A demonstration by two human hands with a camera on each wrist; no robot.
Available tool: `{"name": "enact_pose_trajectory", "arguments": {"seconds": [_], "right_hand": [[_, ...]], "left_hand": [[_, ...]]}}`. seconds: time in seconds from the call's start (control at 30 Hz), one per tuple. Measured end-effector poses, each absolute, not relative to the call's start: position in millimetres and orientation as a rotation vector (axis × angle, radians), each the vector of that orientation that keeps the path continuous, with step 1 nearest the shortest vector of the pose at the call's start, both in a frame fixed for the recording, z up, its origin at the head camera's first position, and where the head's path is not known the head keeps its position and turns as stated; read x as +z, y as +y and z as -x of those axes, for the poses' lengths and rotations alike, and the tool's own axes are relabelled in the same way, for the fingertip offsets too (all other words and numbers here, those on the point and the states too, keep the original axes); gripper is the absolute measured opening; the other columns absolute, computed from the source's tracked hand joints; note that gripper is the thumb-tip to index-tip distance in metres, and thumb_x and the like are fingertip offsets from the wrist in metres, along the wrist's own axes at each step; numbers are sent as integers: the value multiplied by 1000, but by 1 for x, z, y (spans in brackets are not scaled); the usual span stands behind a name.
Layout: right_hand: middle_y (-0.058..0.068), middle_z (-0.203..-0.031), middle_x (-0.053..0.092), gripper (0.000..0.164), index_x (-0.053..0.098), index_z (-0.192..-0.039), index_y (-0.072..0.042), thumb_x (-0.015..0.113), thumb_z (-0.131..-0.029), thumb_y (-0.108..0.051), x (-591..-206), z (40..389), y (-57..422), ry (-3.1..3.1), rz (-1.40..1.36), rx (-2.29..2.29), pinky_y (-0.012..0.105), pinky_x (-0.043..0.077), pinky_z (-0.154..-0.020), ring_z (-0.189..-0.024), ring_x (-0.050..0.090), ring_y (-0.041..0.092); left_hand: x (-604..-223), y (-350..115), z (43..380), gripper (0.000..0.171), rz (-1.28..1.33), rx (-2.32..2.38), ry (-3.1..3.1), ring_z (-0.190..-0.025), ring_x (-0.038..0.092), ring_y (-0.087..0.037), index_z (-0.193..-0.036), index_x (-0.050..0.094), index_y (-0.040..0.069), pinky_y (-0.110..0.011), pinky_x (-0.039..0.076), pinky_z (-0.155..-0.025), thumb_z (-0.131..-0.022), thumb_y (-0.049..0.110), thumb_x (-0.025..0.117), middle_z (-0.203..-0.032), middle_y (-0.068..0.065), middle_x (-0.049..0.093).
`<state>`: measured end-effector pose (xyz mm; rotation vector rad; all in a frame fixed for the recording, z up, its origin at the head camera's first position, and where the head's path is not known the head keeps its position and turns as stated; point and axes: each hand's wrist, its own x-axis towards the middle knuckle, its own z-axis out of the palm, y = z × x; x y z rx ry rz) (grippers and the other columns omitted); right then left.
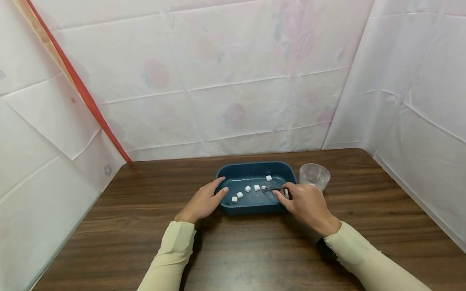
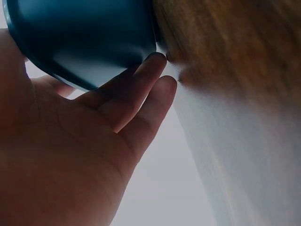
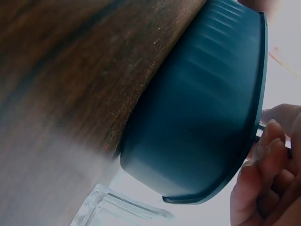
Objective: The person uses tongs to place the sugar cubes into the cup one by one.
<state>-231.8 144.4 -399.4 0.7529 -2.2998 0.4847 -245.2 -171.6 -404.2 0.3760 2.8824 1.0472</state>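
A dark blue rectangular plastic tray [image 1: 251, 209] rests on the table, with several small white cubes [image 1: 248, 188] scattered over its floor. My left hand [image 1: 204, 201] holds the tray's left end, thumb over the rim and fingers along the outer wall, as the left wrist view also shows. Above the tray's right end, my right hand [image 1: 307, 204] pinches slim dark tweezers [image 1: 273, 188]. Their tips are at one white cube [image 1: 263, 188]; whether they clasp it is too small to tell. In the right wrist view, the tray's wall hides the tips and cubes.
A clear glass bowl [image 1: 315, 174] stands just right of the tray, partly behind my right hand. The brown wood-grain table [image 1: 145, 226] meets white patterned sheeting [image 1: 225, 81] at the back and sides. A red strip [image 1: 87, 97] runs down the left sheeting.
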Motion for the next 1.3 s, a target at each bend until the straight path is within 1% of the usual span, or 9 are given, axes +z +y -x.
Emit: {"name": "enact_pose_trajectory", "arguments": {"seconds": [0.4, 0.73, 0.87, 1.03, 1.3], "right_hand": [[-14, -50, 33, 22, 68, -75, -12, 81, -86, -26, -400, 231, 145, -2305, -763, 476, 22, 22, -40, -42, 27, -1], [-13, -49, 36, 19, 70, -79, -10, 79, -87, -24, -400, 232, 146, -2335, -768, 467, 23, 26, -39, -42, 30, 0], [-13, -50, 35, 18, 69, -78, -11, 79, -87, -23, -400, 232, 145, -2341, -776, 459, 23, 27, -39, -43, 30, 1], [-13, -50, 33, 18, 68, -76, -11, 78, -88, -21, -400, 232, 145, -2351, -790, 459, 23, 25, -40, -43, 30, 1], [-13, -49, 32, 22, 65, -73, -12, 78, -88, -21, -401, 231, 145, -2347, -796, 454, 23, 24, -39, -42, 30, 1]], "left_hand": [[-404, -171, 245, 61, -376, 1047, 2881, -143, 37, -31, -157, 37, 16, -55, 31, -114, -105, 47, 47, -156, -9, 40], [-403, -171, 245, 60, -366, 1039, 2877, -143, 36, -29, -157, 38, 16, -54, 32, -114, -105, 47, 46, -157, -7, 39], [-403, -172, 245, 60, -366, 1046, 2875, -143, 36, -29, -156, 38, 16, -54, 31, -114, -105, 47, 46, -157, -7, 39], [-404, -172, 245, 60, -363, 1045, 2876, -144, 36, -29, -157, 37, 17, -55, 31, -114, -105, 47, 46, -157, -7, 39], [-404, -172, 244, 60, -365, 1053, 2870, -144, 36, -29, -157, 37, 17, -54, 32, -114, -105, 48, 46, -157, -7, 39]]}}
